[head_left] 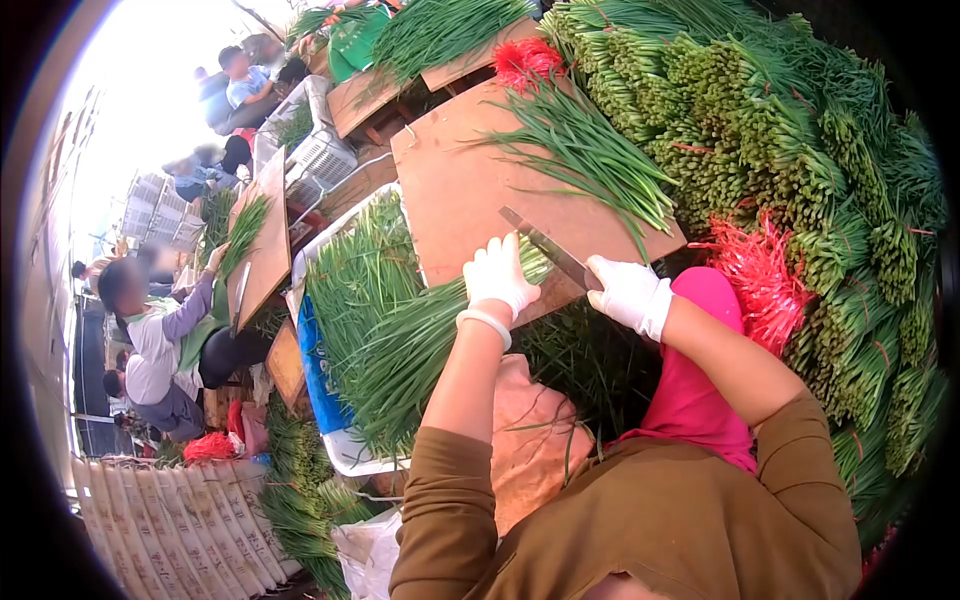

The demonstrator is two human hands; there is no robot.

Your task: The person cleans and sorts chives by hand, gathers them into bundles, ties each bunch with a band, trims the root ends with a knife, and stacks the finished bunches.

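My left hand [500, 272], in a white glove, is closed around a bunch of long green chives [405, 335]. Their leaves trail to the lower left, and the cut ends lie near the front edge of a brown board [445, 200]. In my right hand [630, 295], also gloved, is a knife [548, 247]; its wide blade slants up and left across the board, close beside the ends of the bunch. The frame does not show clearly whether blade and stems touch. Farther back on the same board rests a loose pile of chives [590, 150].
Bundled chives [700, 110] are stacked high on the right, with red plastic ties [755, 285] beside my knee. A white crate [345, 455] full of chives [365, 265] stands left of the board. Another person [165, 330] works at a second board [262, 235]; more people sit behind.
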